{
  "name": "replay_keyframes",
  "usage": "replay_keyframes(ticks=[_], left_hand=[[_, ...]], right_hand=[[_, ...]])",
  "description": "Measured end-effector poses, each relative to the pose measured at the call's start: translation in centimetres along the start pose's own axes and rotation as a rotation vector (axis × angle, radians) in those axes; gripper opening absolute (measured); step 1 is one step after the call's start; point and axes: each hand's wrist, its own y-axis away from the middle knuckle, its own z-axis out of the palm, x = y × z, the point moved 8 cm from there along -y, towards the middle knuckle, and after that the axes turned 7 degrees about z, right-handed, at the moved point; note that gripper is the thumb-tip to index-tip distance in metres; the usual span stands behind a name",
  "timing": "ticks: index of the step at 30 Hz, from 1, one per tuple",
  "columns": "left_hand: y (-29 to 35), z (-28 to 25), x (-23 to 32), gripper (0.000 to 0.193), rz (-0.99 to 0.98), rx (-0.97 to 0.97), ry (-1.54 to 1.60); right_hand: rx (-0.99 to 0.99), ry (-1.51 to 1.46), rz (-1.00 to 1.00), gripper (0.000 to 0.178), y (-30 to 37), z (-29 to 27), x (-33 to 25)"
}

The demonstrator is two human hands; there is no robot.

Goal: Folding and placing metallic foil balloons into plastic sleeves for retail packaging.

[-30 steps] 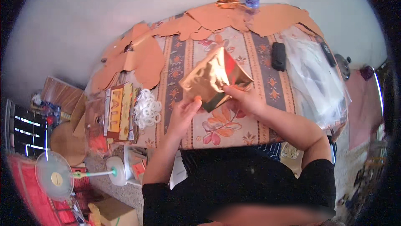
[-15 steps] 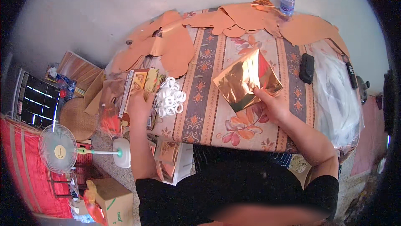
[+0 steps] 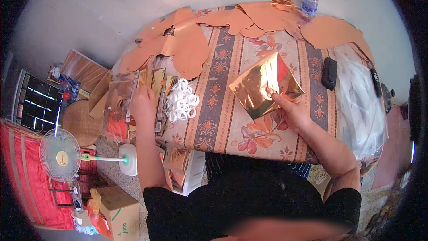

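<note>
My right hand (image 3: 292,111) pinches a shiny gold foil square (image 3: 263,85) by its near right edge, thumb on top. The square is held over the flowered tablecloth and mirrors light and a patch of red. At the table's left side, my left hand (image 3: 145,102) is closed among flat printed packets (image 3: 159,107). Its fingers bend away from view, so what they grip is hidden. Right beside those packets lies a heap of white rings (image 3: 182,100). A clear plastic bag with something orange inside (image 3: 118,125) is just left of my left hand.
Orange paper cutouts (image 3: 189,53) line the far edge, with a water bottle (image 3: 310,2) behind them. A black case (image 3: 329,74) and clear plastic sleeves (image 3: 359,111) lie at right. On the floor at left stand a fan (image 3: 62,156) and a cardboard box (image 3: 118,214).
My left hand has shifted slightly left and away over the packets, and the packet under it shows less of its face. My right hand keeps the foil square nearly still.
</note>
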Motion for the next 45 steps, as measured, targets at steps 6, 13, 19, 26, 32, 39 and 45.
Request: replay_keyframes(ticks=[6, 13, 19, 26, 32, 39, 45], left_hand=[[-1.1, -2.8, -1.8, 0.023, -0.156, 0.136, 0.316], [0.9, 4.7, -5.5, 0.037, -0.561, -0.039, 0.984], [1.1, 6.9, -6.5, 0.042, -0.551, -0.142, 1.059], [-0.3, 4.1, -3.1, 0.032, -0.318, -0.179, 0.621], [-0.6, 3.5, -0.8, 0.025, 0.043, -0.022, 0.412], [-1.3, 4.3, -0.4, 0.021, -0.027, 0.021, 0.408], [-1.4, 6.7, -1.5, 0.017, -0.057, -0.032, 0.587]], right_hand=[[-0.038, 0.105, 0.116, 0.030, 0.6, 0.0, -0.1], [-0.079, 0.085, 0.081, 0.026, 0.6, 0.6, -0.2], [-0.074, 0.050, -0.053, 0.025, 1.6, 2.0, -2.0], [-0.039, 0.083, -0.070, 0.024, 1.4, 1.5, -1.9], [-0.052, 0.132, -0.081, 0.023, 1.3, 1.4, -2.1], [0.021, 0.114, -0.008, 0.023, 1.4, 1.2, -1.8], [-0.024, 0.147, 0.097, 0.024, 1.3, 0.8, -0.9]])
